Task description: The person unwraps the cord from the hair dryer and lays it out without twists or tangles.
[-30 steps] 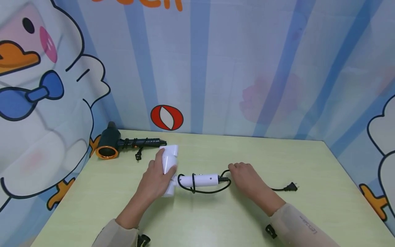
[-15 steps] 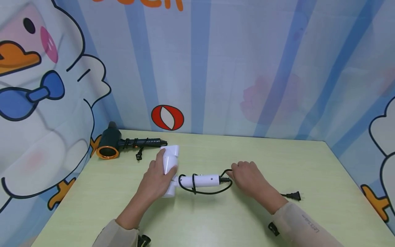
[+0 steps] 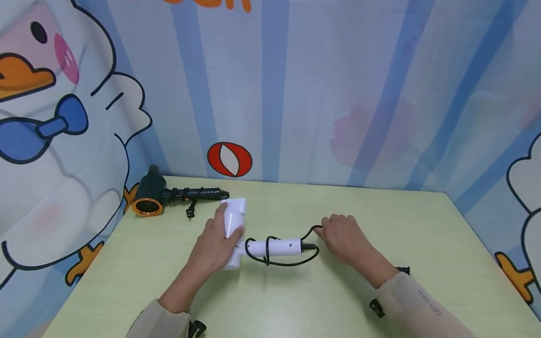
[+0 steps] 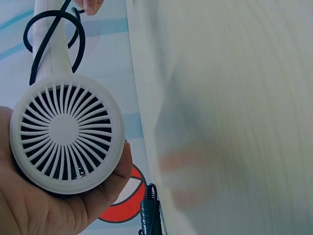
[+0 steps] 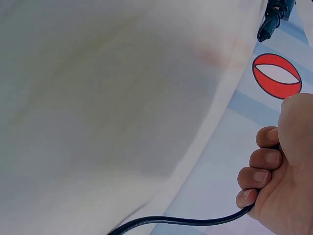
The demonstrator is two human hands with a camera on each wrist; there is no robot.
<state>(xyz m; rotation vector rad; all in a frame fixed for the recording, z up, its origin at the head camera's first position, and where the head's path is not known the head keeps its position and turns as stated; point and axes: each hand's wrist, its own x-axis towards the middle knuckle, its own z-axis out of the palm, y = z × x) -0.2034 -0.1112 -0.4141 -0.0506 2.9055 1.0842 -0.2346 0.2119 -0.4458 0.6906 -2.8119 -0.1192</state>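
A white hair dryer (image 3: 234, 221) is in my left hand (image 3: 213, 246), which grips it around the barrel. The round slatted air-intake grille (image 4: 63, 131) faces the left wrist camera. Its handle (image 3: 281, 247) points right, with a black power cord (image 3: 291, 265) looped around it. My right hand (image 3: 344, 240) grips the cord just right of the handle's end, fingers curled over it. In the right wrist view the cord (image 5: 181, 222) runs out below the little finger. The plug (image 3: 404, 270) shows partly past my right forearm, the rest hidden.
A dark green hair dryer (image 3: 150, 190) with an orange-rimmed end lies at the back left of the pale table (image 3: 296, 300), its cord wrapped round the handle. A cartoon-printed backdrop (image 3: 304, 94) stands behind the table and along its sides.
My right hand has moved slightly right and away from me, drawing the cord between it and the handle longer and higher. The plug has slipped mostly behind my forearm. My left hand stays put.
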